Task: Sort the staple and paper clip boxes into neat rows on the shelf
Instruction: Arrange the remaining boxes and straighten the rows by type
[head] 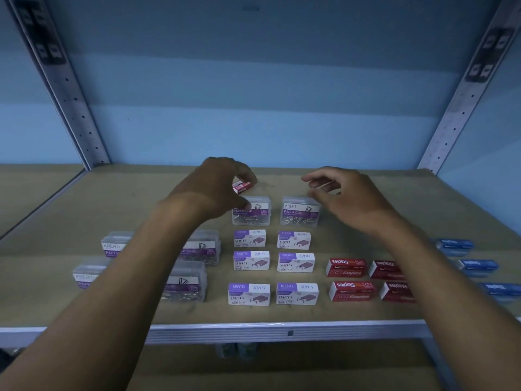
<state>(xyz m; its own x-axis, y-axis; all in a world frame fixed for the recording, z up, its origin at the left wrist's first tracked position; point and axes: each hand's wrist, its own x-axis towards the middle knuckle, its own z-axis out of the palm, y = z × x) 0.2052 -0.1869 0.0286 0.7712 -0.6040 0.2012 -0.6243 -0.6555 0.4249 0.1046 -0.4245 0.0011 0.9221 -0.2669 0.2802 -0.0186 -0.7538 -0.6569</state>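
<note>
Left hand (pixel 222 184) pinches small pink box (pixel 242 187), right hand (pixel 342 193) another; set both squarely behind paper-clip boxes (pixel 251 211).

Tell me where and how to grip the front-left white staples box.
Pinch the white staples box across its two short ends from above. It lies flat with open gaps to the boxes on either side, while its front and back faces sit in line with the row.

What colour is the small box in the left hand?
Pink-red small cardboard box, seen in the head view.
</note>
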